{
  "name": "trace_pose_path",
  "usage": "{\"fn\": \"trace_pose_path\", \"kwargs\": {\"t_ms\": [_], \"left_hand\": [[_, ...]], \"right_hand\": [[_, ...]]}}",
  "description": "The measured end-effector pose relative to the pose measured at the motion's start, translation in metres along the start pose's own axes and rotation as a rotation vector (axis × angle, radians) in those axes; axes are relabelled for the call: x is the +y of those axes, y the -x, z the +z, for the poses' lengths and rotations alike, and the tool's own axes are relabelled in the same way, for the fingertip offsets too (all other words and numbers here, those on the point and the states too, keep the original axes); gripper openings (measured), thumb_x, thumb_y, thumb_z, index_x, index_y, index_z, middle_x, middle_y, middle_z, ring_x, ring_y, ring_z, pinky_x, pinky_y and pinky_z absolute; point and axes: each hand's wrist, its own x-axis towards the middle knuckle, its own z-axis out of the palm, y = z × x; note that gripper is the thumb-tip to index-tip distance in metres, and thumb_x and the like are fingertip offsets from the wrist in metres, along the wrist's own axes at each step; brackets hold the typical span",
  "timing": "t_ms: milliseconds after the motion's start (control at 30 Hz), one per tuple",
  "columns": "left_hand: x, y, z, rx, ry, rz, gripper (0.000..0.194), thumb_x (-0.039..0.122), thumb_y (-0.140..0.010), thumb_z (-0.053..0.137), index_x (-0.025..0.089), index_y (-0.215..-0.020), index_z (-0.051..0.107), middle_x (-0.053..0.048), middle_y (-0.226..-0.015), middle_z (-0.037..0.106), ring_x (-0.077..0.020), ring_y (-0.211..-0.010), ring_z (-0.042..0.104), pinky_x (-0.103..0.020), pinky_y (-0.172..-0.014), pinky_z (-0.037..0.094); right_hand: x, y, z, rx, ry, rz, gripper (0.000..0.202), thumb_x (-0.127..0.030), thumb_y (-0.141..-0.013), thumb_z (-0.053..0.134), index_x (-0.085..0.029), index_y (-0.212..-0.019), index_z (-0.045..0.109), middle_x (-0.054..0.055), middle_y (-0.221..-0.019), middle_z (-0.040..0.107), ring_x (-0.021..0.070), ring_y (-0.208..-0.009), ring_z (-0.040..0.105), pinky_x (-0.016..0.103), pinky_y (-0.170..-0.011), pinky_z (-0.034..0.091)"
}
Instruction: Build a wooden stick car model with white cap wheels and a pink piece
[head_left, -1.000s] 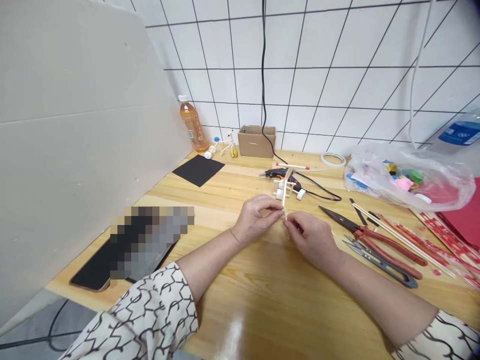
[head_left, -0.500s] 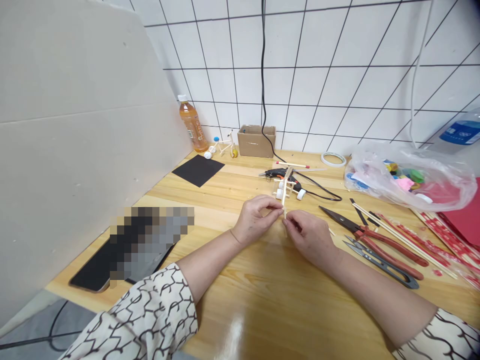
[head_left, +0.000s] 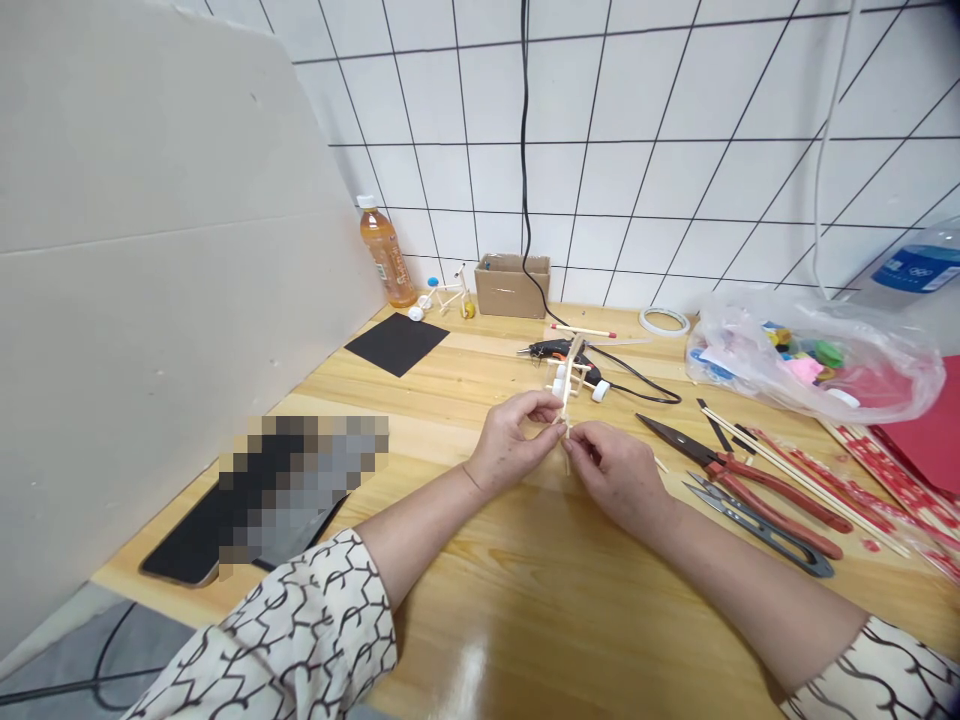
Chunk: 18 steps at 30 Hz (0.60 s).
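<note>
My left hand [head_left: 512,442] and my right hand [head_left: 621,473] meet over the wooden table [head_left: 525,600], fingertips pinching a thin wooden stick piece [head_left: 565,430] between them. Just beyond the fingers stands a small stick model with white wheels [head_left: 571,375], and behind it lies a black glue gun [head_left: 551,348] with its cord. How the stick piece joins the model is hidden by my fingers.
Red-handled pliers [head_left: 742,470] and snips [head_left: 765,528] lie to the right beside long skewers [head_left: 795,478]. A plastic bag of parts [head_left: 814,355], tape roll [head_left: 665,320], cardboard box [head_left: 512,285], orange drink bottle [head_left: 384,253], black sheet [head_left: 396,343] and phone [head_left: 195,540] ring the table.
Both hands stay together on the stick piece; the fingers have shifted slightly and the view has tilted a little.
</note>
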Motion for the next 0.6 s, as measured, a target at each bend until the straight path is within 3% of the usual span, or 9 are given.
{"fn": "trace_pose_path", "kwargs": {"t_ms": [133,333,600], "left_hand": [[0.0,0.001,0.0,-0.003,-0.011,-0.025,0.022,0.019,-0.071,0.063,0.013,-0.092,0.059,-0.004,-0.081,0.064,-0.0131,-0.075,0.059,-0.025,-0.074,0.049],[0.002,0.003,-0.011,-0.07,-0.126,-0.098,0.012,0.021,-0.069,0.063,0.014,-0.078,0.061,-0.003,-0.075,0.063,-0.0134,-0.073,0.057,-0.024,-0.069,0.046],[-0.001,0.004,-0.02,-0.281,-0.143,-0.349,0.015,0.026,-0.068,0.061,0.011,-0.07,0.063,0.002,-0.055,0.051,-0.0081,-0.05,0.043,-0.019,-0.048,0.035]], "right_hand": [[0.001,0.0,0.0,-0.001,-0.018,0.011,0.02,-0.028,-0.085,0.046,-0.018,-0.075,0.059,0.001,-0.065,0.061,0.0135,-0.06,0.053,0.024,-0.057,0.032],[0.003,0.002,-0.001,0.003,-0.02,0.011,0.018,-0.028,-0.084,0.047,-0.018,-0.074,0.058,0.0,-0.063,0.06,0.0135,-0.059,0.053,0.024,-0.057,0.033],[0.004,0.004,-0.004,-0.039,-0.014,0.045,0.016,-0.03,-0.081,0.05,-0.019,-0.073,0.059,0.0,-0.063,0.061,0.0136,-0.06,0.054,0.024,-0.056,0.032]]}}
